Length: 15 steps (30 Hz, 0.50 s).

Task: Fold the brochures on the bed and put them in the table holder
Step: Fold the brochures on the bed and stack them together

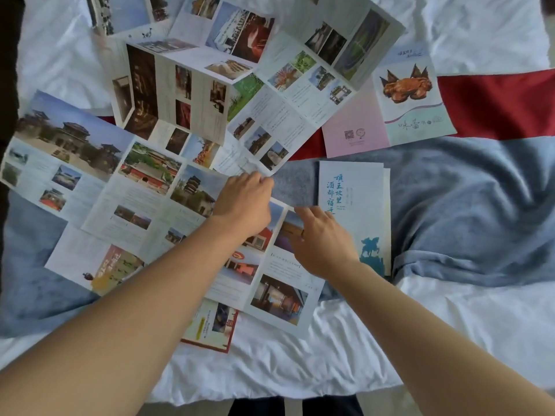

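While both hands [282, 211] reach, photo-printed brochures [144, 187] lie unfolded; overlapping.

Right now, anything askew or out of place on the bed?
Nothing damaged or spilled. Most brochures lie unfolded, overlapping at odd angles across the bed; only one folded brochure lies flat by the right hand. A small red-edged leaflet is half buried under a big sheet. No holder is in view.

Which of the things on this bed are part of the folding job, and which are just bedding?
Job:
- large unfolded brochure, under both hands
- second unfolded brochure
- folded blue brochure
- pink brochure
- left hand
- right hand

Just lying about:
- grey blanket
- red runner
- white sheet
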Tool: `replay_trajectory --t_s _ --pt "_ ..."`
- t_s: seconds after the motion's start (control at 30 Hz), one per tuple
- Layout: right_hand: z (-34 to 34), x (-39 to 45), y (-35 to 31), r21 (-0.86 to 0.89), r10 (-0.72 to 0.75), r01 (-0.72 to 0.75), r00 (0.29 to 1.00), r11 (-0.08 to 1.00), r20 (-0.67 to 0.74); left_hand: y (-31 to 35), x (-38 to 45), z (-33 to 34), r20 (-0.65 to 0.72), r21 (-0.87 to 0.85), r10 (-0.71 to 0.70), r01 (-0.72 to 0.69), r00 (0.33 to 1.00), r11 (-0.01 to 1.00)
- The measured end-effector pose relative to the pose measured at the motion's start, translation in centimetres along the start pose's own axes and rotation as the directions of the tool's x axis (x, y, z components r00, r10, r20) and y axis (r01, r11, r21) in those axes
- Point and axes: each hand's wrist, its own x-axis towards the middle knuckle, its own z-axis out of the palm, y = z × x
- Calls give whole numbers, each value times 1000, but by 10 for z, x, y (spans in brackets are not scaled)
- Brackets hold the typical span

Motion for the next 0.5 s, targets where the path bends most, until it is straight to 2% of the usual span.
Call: replay_trajectory --t_s 0.13,0.27,0.4,0.5 --pt "8 1 -3 -51 -19 19 1000 999 5 -4 -2 9 -81 19 -10 11 997 1000" --pt "11 2 -1 -64 -21 21 1000 998 -9 -5 -2 11 -92 -70 -22 16 995 997" --pt "15 6 -5 -51 2 -7 994 999 -108 -15 -7 10 -86 -171 -45 30 995 985" --pt "16 9 -13 -24 47 -52 985 998 -169 -24 -17 11 -129 -145 -46 27 991 989"
